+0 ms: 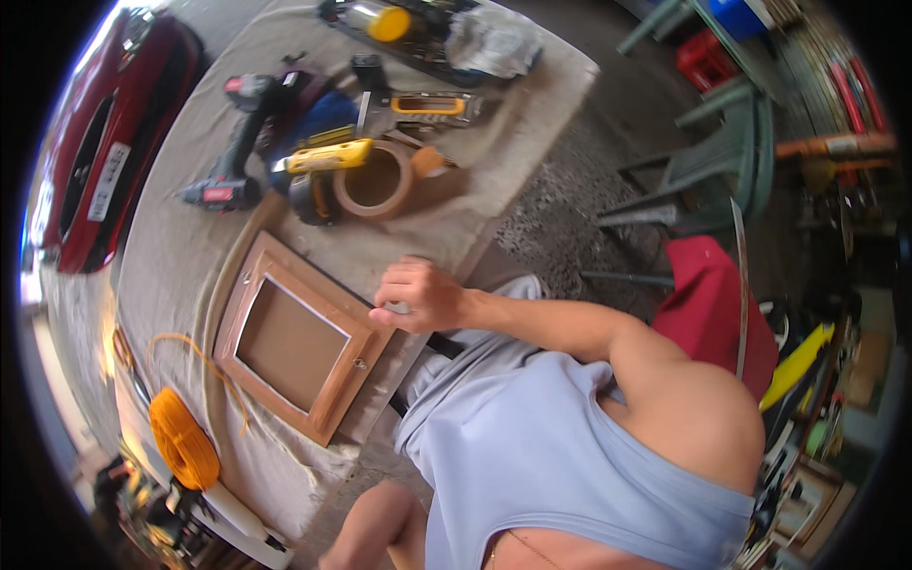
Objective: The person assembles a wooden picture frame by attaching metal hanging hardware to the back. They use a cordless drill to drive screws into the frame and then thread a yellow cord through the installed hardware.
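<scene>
My right hand (414,295) is closed in a loose fist beside the upper right edge of a wooden frame (334,415). Something small and pale shows between its fingers, too little to name. Lying flat on the cloth-covered table, the frame has a brown panel (291,332) set inside a light inner border. Small metal fittings sit on two of its sides. At the lower edge part of my bent left arm (375,522) shows, while the left hand itself is out of sight.
Beyond the frame lie a cordless drill (237,142), a tape roll (377,182), a yellow-handled tool (328,156) and a utility knife (427,106). Orange cord (182,439) is bundled at the left. A red car (114,133) and a green plastic chair (717,157) stand beyond the table.
</scene>
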Tool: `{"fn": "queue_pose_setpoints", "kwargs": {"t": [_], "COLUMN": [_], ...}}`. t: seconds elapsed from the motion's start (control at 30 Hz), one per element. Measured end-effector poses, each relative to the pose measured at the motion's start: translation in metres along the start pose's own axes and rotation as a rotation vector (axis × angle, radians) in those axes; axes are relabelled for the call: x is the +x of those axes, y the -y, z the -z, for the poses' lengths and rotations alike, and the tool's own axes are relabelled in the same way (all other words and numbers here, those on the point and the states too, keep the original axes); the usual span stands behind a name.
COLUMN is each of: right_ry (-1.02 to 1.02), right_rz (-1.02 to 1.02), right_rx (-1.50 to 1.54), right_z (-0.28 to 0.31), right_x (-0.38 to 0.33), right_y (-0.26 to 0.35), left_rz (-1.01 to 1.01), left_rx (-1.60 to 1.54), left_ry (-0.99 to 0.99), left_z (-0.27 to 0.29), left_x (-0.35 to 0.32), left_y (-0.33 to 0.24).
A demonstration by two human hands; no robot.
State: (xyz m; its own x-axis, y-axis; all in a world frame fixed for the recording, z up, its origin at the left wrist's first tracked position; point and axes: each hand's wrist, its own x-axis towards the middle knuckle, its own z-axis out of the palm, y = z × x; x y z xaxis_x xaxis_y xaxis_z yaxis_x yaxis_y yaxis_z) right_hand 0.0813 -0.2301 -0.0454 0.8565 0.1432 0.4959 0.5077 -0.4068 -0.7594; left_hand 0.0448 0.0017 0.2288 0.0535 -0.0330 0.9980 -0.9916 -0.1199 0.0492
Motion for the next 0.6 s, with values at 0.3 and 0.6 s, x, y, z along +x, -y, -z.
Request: {"fn": "queue_pose_setpoints", "kwargs": {"t": [0.3,0.6], "right_ry": [-0.397,-0.120], "right_rz": [-0.082,-0.216], "right_rx": [-0.003,-0.563], "right_z": [0.085,0.121], "right_x": [0.128,0.207], "right_y": [-0.036,-0.164], "left_rz": [1.227,1.176], "left_rx": [1.180,1.433], "left_ry": [0.161,0.098], "left_z": [0.128,0.117], "left_x": [-0.251,-0.297], "left_y": [-0.044,-0.049]}}
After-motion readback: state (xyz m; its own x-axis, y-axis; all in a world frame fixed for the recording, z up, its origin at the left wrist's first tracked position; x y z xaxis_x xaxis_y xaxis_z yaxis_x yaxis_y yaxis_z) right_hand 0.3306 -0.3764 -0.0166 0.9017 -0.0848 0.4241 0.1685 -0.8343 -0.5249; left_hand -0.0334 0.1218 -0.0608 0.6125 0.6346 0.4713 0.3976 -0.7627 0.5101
